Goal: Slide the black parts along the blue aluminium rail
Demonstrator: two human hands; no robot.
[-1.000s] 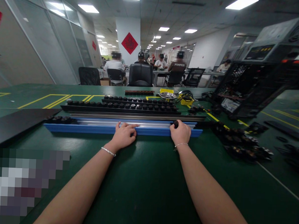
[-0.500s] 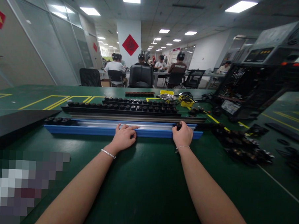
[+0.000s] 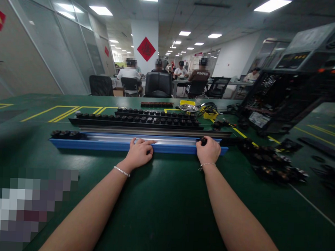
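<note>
A long blue rail (image 3: 172,149) with a shiny metal channel lies crosswise in front of me. My left hand (image 3: 140,152) rests at its middle, closed over the near wall, with one finger stretched along the channel. Near the right end, my right hand (image 3: 208,150) pinches a small round black part (image 3: 203,141) at the channel; the fingers partly cover it. Several similar black parts (image 3: 65,134) sit in a row at the rail's left end.
Behind the rail lie a bare dark rail (image 3: 156,131) and a black rail lined with parts (image 3: 140,120). Loose black parts (image 3: 271,159) are heaped at right, near an open black computer case (image 3: 268,104). A metal dish (image 3: 188,108) stands farther back. People sit beyond the table.
My right hand has shifted slightly right along the rail with the black part. My left hand stays in place. The dark flat shape at far left has gone, leaving a blur.
</note>
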